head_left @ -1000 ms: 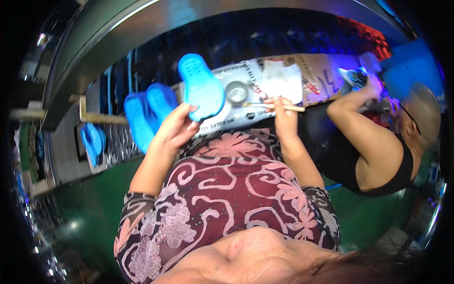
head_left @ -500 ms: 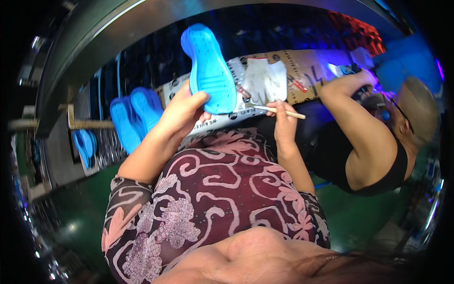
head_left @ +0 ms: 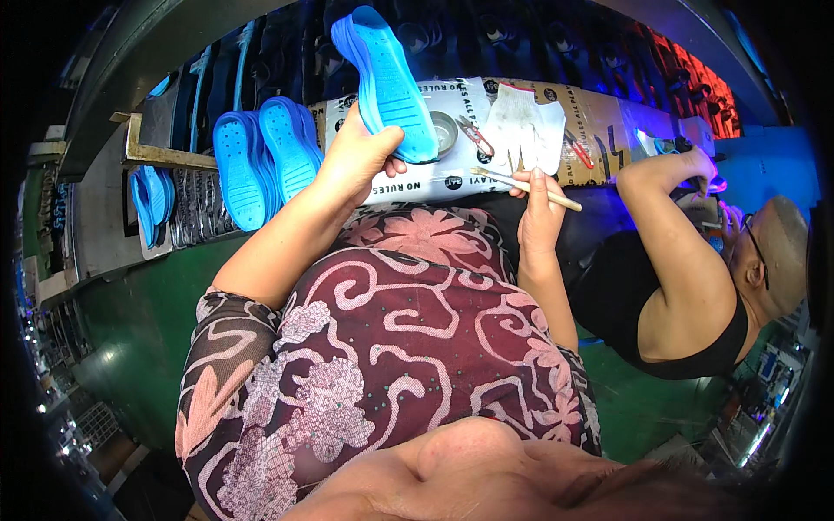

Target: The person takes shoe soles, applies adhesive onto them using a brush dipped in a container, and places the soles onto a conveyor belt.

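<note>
My left hand (head_left: 363,158) grips the heel end of a blue shoe sole (head_left: 393,91), thumb on its ridged inner face, fingers underneath. The sole is tilted, its far end raised over the bench and its layered side wall showing. In my right hand (head_left: 540,208) a thin brush (head_left: 556,198) with a pale wooden handle is pinched, its bristle end pointing left toward the sole without touching it. A small round grey dish (head_left: 443,133) sits just right of the sole, partly hidden by it. Beyond the brush lie red-handled snips (head_left: 475,137) and a white glove (head_left: 524,122).
Two stacks of blue soles (head_left: 245,174) stand left of my arm, near a metal bar (head_left: 169,154); more soles (head_left: 152,204) lie farther left. Printed sheeting (head_left: 408,187) covers the bench. Another red tool (head_left: 579,153) lies right of the glove. A co-worker (head_left: 686,269) sits at my right.
The whole view has shifted, with the bench now higher in the picture. The held sole has moved left relative to the bench and turned slightly, uncovering the dish. Both grips stay the same.
</note>
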`<state>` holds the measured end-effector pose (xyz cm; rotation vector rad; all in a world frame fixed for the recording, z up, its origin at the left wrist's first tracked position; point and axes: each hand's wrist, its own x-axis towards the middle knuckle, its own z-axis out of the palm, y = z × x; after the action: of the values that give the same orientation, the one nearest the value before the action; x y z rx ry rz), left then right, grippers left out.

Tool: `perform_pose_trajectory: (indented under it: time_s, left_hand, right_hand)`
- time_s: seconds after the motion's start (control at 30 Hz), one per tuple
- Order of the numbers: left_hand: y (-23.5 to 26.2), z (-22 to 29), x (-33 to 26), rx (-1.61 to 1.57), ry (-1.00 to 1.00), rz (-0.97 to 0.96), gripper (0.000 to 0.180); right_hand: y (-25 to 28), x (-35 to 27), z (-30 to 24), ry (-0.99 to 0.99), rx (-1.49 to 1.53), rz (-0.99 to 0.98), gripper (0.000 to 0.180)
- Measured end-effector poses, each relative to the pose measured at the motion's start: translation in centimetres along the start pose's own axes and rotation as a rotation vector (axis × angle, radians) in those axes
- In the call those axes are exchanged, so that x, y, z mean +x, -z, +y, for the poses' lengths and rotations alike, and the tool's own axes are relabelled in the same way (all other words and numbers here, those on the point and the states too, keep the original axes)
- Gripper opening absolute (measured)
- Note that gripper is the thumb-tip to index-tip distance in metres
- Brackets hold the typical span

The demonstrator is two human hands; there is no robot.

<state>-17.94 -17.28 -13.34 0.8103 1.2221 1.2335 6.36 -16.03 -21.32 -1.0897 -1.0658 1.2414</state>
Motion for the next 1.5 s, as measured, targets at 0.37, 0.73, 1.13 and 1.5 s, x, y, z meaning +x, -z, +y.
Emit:
perform_pose_trajectory:
  time_s: [0.37,0.73,1.13,1.5]
  left_hand:
    - [0.7,-1.2,0.5,-0.116,0.114,0.003,0.031]
    - [-1.5,-1.9,0.2,-0.124,0.030,0.041,0.029]
    - [-0.1,-1.5,0.6,-0.262,0.054,-0.052,0.029]
    - [-2.5,6.8,-1.6,-0.025,0.312,-0.742,0.080]
  right_hand:
    - [-0.6,1.4,-1.8,-0.026,0.393,0.007,0.039]
    - [-11.2,1.3,-5.5,-0.244,0.828,-0.436,0.036]
    - [-3.2,3.6,-4.1,-0.047,0.804,-0.083,0.035]
    - [0.4,1.9,1.5,-0.237,0.445,0.152,0.030]
